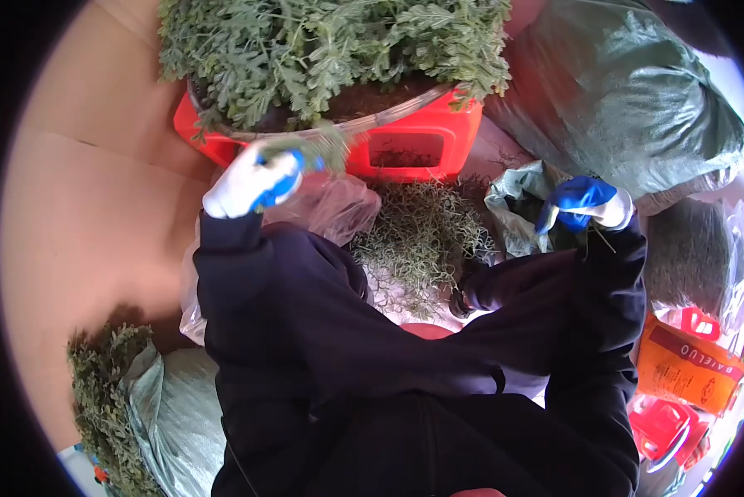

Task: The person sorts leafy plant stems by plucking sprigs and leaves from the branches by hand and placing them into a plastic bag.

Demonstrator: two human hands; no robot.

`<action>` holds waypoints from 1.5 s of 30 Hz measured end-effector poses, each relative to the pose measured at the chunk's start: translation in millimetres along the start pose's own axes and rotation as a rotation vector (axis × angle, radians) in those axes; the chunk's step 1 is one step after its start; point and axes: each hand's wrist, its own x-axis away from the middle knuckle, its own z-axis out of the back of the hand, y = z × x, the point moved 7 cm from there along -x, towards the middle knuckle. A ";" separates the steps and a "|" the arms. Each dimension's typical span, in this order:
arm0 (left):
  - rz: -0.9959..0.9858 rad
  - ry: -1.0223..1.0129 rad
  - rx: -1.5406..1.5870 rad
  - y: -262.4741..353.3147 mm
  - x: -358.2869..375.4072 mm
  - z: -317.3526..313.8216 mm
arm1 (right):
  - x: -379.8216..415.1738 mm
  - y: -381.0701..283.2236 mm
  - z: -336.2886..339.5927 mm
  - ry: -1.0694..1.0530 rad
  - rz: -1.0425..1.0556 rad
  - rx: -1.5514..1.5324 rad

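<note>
My left hand [260,176], in a white and blue work glove, is closed around a leafy green sprig [329,149], which is smeared by motion. It is just in front of a round tub rim [372,124] heaped with grey-green leafy sprigs [330,50]. On the right, my right hand [586,203], gloved the same way, has its fingers curled above a small open plastic bag [513,199] with dark green stuff inside. A thin stalk [606,240] pokes out below that glove; what the fingers grip is hidden.
A red plastic stool [426,132] supports the tub. Loose stripped stems [426,240] lie on the floor between my legs. A big green sack [620,91] stands back right, an orange box [688,364] lower right. Another sack [181,406] with foliage is lower left, near a pink clear bag [330,207].
</note>
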 end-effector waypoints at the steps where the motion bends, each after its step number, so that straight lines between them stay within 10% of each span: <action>1: 0.004 0.072 0.008 -6.2 2.7 5.1 | -0.5 5.5 6.7 0.115 -0.020 -0.077; 9: 0.088 0.497 -0.204 -52.1 71.0 69.0 | -96.6 25.2 -51.6 0.150 -0.284 0.880; 15: 0.778 0.491 -1.281 -113.8 177.5 114.4 | -98.9 15.2 -59.6 -0.059 -0.306 0.915; 21: 0.382 0.697 -0.986 -88.8 158.5 132.8 | -94.2 30.6 -63.0 -0.095 -0.297 0.849; 24: 0.111 0.690 -0.906 -24.3 100.2 95.5 | -97.0 45.4 -84.9 -0.434 0.348 1.266; 29: -0.481 0.554 -1.005 63.4 -13.8 -7.1 | -108.1 22.1 -99.8 -0.455 0.160 1.195; 32: -0.575 0.479 -1.094 75.7 -76.7 -63.6 | -105.2 8.3 -85.3 -0.117 -0.399 0.899; 40: -0.744 0.669 -1.577 99.0 -179.3 -129.2 | -113.5 39.0 -87.6 -0.342 -0.302 1.138; 45: -0.522 0.731 -1.350 102.3 -206.2 -73.3 | -110.6 51.7 -71.8 -0.120 -0.300 1.064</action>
